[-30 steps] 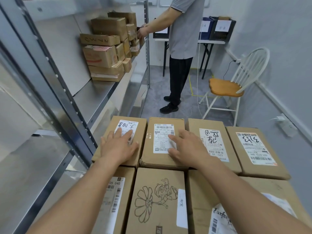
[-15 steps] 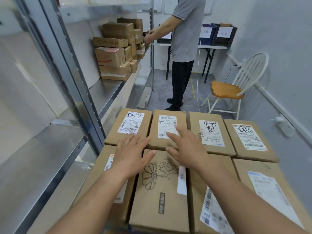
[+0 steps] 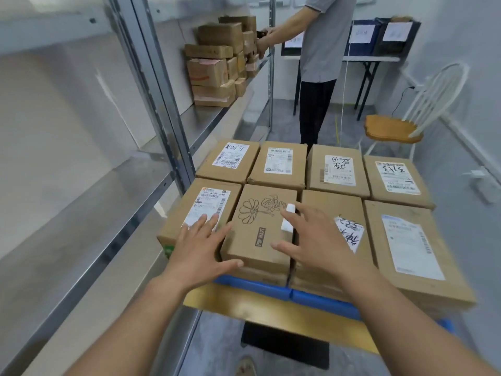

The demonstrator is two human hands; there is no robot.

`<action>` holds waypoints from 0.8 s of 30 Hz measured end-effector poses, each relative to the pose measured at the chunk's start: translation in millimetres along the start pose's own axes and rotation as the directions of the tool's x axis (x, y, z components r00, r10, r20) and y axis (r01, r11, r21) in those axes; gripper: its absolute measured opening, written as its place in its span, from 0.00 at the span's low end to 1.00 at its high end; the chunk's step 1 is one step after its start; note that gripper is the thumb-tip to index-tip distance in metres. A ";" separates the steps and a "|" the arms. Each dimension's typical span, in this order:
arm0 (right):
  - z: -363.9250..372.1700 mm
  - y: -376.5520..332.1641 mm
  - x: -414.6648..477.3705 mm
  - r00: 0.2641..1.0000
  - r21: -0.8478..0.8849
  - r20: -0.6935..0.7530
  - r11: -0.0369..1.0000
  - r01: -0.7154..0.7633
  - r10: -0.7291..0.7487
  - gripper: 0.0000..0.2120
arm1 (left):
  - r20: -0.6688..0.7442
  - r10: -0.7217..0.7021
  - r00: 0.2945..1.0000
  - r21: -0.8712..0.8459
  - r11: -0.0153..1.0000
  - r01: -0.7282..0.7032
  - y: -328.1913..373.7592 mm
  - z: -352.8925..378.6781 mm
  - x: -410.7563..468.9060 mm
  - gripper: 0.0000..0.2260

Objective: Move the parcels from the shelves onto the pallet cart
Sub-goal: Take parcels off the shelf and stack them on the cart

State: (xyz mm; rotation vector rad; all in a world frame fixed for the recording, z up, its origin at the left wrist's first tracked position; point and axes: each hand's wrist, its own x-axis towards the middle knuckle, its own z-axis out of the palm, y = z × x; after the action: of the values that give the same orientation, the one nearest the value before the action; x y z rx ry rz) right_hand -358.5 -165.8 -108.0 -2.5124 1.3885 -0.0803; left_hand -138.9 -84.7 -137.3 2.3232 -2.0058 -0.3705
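Several brown cardboard parcels lie flat in two rows on the pallet cart [image 3: 254, 287], which has a blue edge. My left hand [image 3: 200, 248] is spread open over the near-left labelled parcel [image 3: 202, 210] and the left edge of the flower-drawing parcel [image 3: 261, 226]. My right hand [image 3: 311, 237] is spread open over that parcel's right side and the neighbouring parcel [image 3: 333, 210]. Neither hand grips anything. More parcels [image 3: 217, 63] are stacked on the metal shelf [image 3: 206, 118] at the far left.
A person in a grey shirt [image 3: 322, 50] stands at the far end of the shelf, hands at the stacked boxes. A white chair with a wooden seat [image 3: 393, 128] stands at the right wall. A table with dark bins [image 3: 385, 36] is behind. Shelf uprights [image 3: 160, 104] stand left.
Both hands have drawn back from the far row of parcels to the near row. The view has pulled back, so the cart's blue front edge now shows.
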 end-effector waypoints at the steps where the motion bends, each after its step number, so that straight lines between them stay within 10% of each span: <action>1: 3.2 -0.1 -7.0 1.000 -0.021 0.020 1.000 0.012 -0.011 0.37 | 0.006 0.015 1.000 0.017 1.000 -0.016 2.2 3.5 -4.0 0.39; 16: 18.5 -5.2 -32.2 0.992 -0.026 0.122 0.999 -0.021 0.024 0.34 | -0.079 0.097 0.992 -0.045 0.994 -0.100 2.0 11.4 -5.3 0.25; 24: -2.4 35.4 -45.8 0.968 -0.032 -0.093 0.971 -0.237 0.233 0.26 | -0.209 -0.052 0.976 -0.005 0.999 0.052 -37.1 -1.3 26.1 0.25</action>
State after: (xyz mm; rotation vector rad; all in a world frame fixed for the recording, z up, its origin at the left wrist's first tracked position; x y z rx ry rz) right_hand -412.7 -145.8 -111.2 -2.3827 1.7303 -0.1177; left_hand -99.3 -104.6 -147.0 2.3082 -1.8515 -0.1205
